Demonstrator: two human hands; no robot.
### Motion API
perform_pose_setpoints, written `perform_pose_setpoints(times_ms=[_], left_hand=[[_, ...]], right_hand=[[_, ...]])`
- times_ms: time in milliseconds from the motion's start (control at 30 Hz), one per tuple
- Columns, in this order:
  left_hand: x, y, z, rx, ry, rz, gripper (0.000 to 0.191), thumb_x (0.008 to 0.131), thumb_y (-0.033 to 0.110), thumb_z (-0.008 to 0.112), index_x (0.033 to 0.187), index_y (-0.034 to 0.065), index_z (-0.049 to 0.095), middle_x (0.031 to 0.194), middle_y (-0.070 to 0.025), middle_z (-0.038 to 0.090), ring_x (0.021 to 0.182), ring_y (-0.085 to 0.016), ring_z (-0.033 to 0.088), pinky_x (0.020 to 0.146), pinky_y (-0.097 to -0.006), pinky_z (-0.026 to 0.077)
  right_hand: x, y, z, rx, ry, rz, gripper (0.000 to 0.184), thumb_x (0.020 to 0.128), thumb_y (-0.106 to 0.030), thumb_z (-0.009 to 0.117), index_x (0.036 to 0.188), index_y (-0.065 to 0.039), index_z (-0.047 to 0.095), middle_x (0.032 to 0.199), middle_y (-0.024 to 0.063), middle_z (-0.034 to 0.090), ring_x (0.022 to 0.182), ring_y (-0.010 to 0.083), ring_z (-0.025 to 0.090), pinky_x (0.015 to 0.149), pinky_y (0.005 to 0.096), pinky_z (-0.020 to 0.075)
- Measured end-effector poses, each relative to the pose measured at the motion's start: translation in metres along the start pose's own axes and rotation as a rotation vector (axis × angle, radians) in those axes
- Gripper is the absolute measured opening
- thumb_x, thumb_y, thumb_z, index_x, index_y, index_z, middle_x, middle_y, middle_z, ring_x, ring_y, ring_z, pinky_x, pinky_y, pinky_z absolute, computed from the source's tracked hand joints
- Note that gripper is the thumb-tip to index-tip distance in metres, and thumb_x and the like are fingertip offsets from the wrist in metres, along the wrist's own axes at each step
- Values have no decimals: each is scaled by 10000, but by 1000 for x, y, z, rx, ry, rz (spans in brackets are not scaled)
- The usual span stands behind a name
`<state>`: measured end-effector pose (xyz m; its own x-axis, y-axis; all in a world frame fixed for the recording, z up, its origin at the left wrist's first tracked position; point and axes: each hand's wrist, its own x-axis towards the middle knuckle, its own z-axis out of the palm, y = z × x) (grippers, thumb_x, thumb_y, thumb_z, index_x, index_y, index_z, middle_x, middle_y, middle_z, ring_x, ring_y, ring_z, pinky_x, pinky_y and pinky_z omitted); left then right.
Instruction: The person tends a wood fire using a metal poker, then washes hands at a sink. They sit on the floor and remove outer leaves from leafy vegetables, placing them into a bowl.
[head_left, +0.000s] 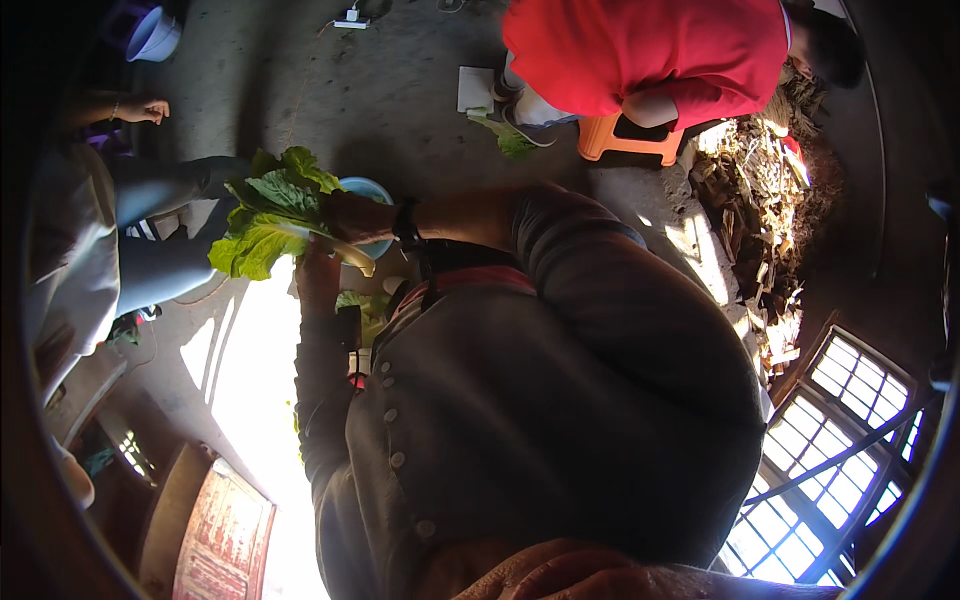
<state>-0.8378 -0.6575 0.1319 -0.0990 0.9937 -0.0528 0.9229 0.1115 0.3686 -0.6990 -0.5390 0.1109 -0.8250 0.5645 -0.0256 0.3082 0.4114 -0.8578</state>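
Note:
Leafy green vegetable leaves (274, 217) with a thick pale stalk are in both of my hands, in front of my torso. My right hand (361, 217), below a dark wristband, grips the leaves near the stalk's base. Just below it, my left hand (319, 266) closes around the lower leaf's stalk; its fingers are partly hidden. Behind my right hand shows a light blue basin (379, 189), largely covered by the hand and wrist. More leaves (369, 307) lie beside my left forearm.
A person in red (645, 52) bends near an orange plastic stool (630, 142), by a heap of dry wood scraps (757, 202). Another person's jeans-clad legs (161, 274) are at left. A loose leaf (510, 139), a power strip (352, 24) and a white bucket (155, 36) are on the floor.

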Motion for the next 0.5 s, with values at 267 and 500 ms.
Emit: perform_pose_setpoints(times_ms=[267, 500], left_hand=[[-15, -80, -8, -131, 36, 210, 395, 788, 72, 636, 1168, -11, 568, 1042, -190, 633, 926, -332, 614, 815, -386, 499], [-35, -163, -6, -502, 68, 211, 315, 797, 84, 613, 1092, -25, 594, 1046, -182, 637, 966, -316, 615, 866, -398, 483]], right_hand=[[7, -31, 1, 242, -32, -180, 370, 839, -251, 660, 1051, 21, 526, 876, 134, 592, 795, 218, 583, 718, 357, 490], [-2, -34, 19, 385, -157, 142, 690, 886, -365, 644, 1425, -73, 328, 1268, 165, 541, 1104, 211, 571, 919, 326, 473]])
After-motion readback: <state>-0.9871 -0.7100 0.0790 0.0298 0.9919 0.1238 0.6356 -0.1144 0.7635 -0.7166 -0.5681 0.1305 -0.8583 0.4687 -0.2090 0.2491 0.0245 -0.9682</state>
